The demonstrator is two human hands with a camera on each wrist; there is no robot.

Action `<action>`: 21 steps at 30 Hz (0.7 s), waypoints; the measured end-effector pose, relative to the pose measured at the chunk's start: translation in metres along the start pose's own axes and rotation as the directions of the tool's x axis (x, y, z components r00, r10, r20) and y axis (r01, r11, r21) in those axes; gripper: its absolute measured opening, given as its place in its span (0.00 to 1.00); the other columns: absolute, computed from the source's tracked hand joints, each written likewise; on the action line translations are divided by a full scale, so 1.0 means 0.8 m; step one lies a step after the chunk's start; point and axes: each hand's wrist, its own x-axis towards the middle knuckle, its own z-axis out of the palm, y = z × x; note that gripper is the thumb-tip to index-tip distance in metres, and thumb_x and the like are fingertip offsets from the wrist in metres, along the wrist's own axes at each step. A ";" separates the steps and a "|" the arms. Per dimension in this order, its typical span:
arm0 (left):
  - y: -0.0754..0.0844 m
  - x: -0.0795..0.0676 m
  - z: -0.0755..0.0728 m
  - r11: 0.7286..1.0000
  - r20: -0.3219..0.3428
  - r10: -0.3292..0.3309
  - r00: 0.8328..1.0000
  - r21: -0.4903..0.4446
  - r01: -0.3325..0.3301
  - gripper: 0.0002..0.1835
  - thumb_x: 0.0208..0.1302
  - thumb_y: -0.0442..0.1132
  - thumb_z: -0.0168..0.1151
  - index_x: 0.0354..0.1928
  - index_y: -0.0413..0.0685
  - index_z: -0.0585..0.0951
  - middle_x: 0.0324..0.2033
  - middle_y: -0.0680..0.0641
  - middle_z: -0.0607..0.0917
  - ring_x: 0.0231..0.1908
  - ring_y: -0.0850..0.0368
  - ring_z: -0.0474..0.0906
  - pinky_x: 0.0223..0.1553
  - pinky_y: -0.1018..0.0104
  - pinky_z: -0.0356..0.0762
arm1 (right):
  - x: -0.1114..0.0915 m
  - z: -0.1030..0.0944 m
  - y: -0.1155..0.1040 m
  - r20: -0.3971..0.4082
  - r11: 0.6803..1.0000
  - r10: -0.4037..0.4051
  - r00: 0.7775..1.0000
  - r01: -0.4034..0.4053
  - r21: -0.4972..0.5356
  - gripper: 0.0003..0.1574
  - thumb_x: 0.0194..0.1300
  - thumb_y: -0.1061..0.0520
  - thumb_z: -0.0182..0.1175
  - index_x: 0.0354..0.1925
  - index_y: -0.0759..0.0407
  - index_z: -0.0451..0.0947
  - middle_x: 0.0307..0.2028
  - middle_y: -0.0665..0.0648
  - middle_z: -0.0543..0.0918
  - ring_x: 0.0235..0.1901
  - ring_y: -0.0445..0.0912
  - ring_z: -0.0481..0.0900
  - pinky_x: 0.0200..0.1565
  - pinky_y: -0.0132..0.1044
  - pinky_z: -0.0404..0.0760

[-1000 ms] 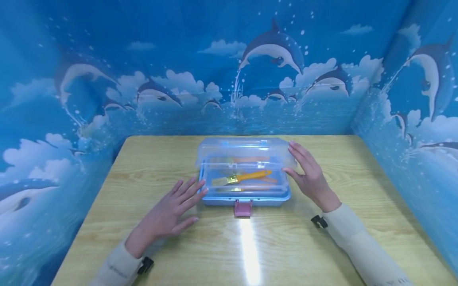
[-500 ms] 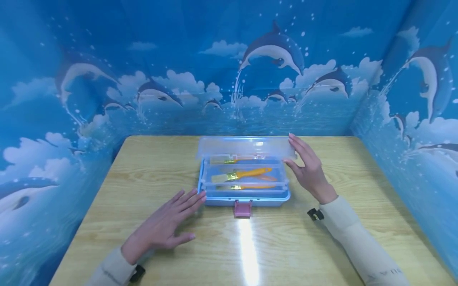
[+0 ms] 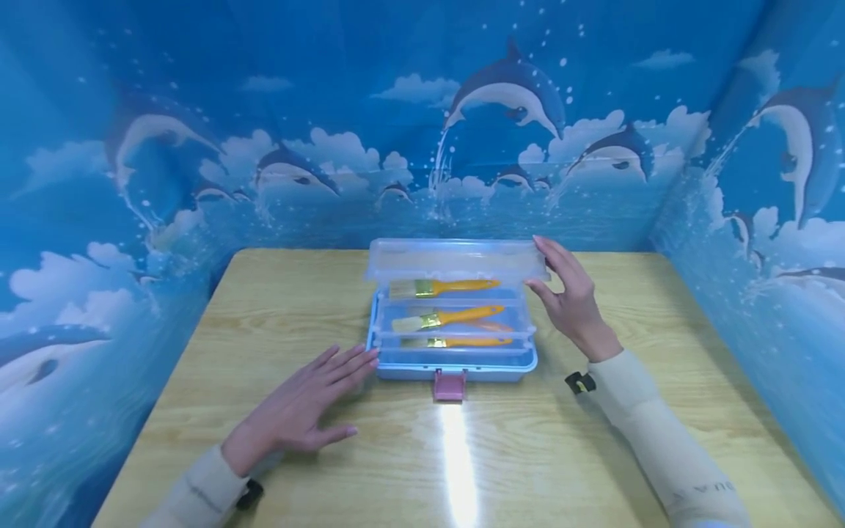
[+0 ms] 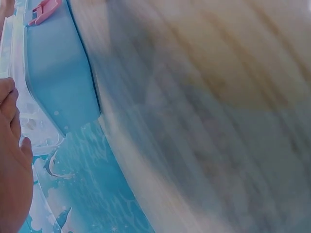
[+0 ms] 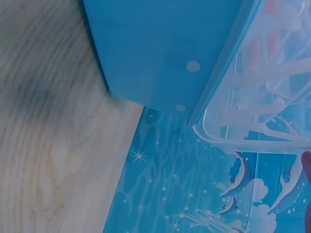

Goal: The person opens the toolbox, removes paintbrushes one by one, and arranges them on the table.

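A light-blue box [image 3: 409, 373] stands on the table, its clear lid [image 3: 455, 258] raised and tipped back. My right hand [image 3: 576, 312] holds the lid's right end, fingers at the upper edge and thumb lower down. Clear tiered trays [image 3: 524, 334] spread below the lid. Orange-handled paintbrushes lie in them: a back brush [image 3: 462, 286], a middle brush [image 3: 465, 317] and a front brush [image 3: 472, 342]. The left hand [image 3: 304, 407] is flat with spread fingers, its fingertips at the box's front left corner. In the left wrist view, that hand [image 4: 12, 165] appears beside the blue box wall [image 4: 58, 68].
A pink latch [image 3: 450, 386] hangs down at the box's front. The wooden table [image 3: 277, 308] ends at a blue dolphin-print curtain [image 3: 317, 213] behind and at both sides. A black strap piece [image 3: 581, 383] sits at the right wrist.
My right hand has lifted the lid up and back, and the trays have spread, uncovering the brushes. The left hand has slid slightly down along the box's left front corner.
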 end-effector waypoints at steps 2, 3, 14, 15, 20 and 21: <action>-0.001 0.000 -0.001 1.000 -0.003 0.008 1.000 -0.001 -0.008 0.53 0.63 0.62 0.65 0.81 0.47 0.53 0.81 0.47 0.54 0.79 0.47 0.51 0.81 0.53 0.38 | 0.001 0.000 0.001 0.016 1.000 0.009 1.000 -0.009 -0.008 0.41 0.73 0.40 0.57 0.67 0.72 0.71 0.62 0.73 0.78 0.62 0.53 0.78 0.64 0.27 0.77; -0.002 0.000 -0.002 1.000 -0.004 0.011 1.000 0.001 -0.011 0.52 0.63 0.62 0.64 0.81 0.47 0.53 0.80 0.47 0.54 0.79 0.47 0.51 0.81 0.53 0.38 | 0.002 0.000 0.002 0.023 1.000 0.013 1.000 -0.013 -0.013 0.41 0.73 0.40 0.57 0.67 0.72 0.71 0.62 0.73 0.77 0.62 0.53 0.78 0.64 0.27 0.77; -0.003 0.000 0.001 1.000 0.008 0.017 1.000 0.014 -0.017 0.50 0.64 0.62 0.64 0.80 0.47 0.56 0.80 0.48 0.56 0.78 0.47 0.55 0.80 0.53 0.43 | 0.007 0.000 0.010 0.053 0.999 0.039 0.998 -0.038 -0.012 0.41 0.74 0.39 0.56 0.68 0.70 0.70 0.62 0.73 0.77 0.59 0.60 0.79 0.64 0.27 0.76; -0.004 0.000 0.002 1.000 0.004 0.021 1.000 0.015 -0.021 0.50 0.63 0.62 0.64 0.80 0.46 0.57 0.80 0.48 0.57 0.77 0.46 0.56 0.80 0.53 0.44 | 0.007 0.000 0.011 0.054 0.999 0.038 0.998 -0.038 -0.009 0.41 0.74 0.39 0.56 0.68 0.70 0.70 0.62 0.73 0.77 0.59 0.60 0.79 0.64 0.28 0.76; -0.005 0.003 0.002 0.999 -0.011 0.031 0.999 -0.018 -0.032 0.50 0.63 0.61 0.66 0.79 0.45 0.58 0.79 0.47 0.59 0.77 0.46 0.57 0.80 0.56 0.43 | 0.010 0.000 0.013 0.061 0.999 0.038 0.997 -0.038 -0.004 0.42 0.73 0.39 0.55 0.68 0.71 0.70 0.61 0.74 0.77 0.59 0.61 0.79 0.64 0.28 0.76; -0.005 0.003 0.002 0.999 -0.013 0.035 0.999 -0.023 -0.035 0.49 0.63 0.60 0.66 0.79 0.45 0.58 0.79 0.46 0.59 0.77 0.46 0.57 0.81 0.57 0.43 | 0.011 0.000 0.012 0.058 0.999 0.040 0.998 -0.040 -0.001 0.42 0.73 0.39 0.55 0.67 0.71 0.71 0.61 0.74 0.77 0.60 0.61 0.79 0.64 0.27 0.76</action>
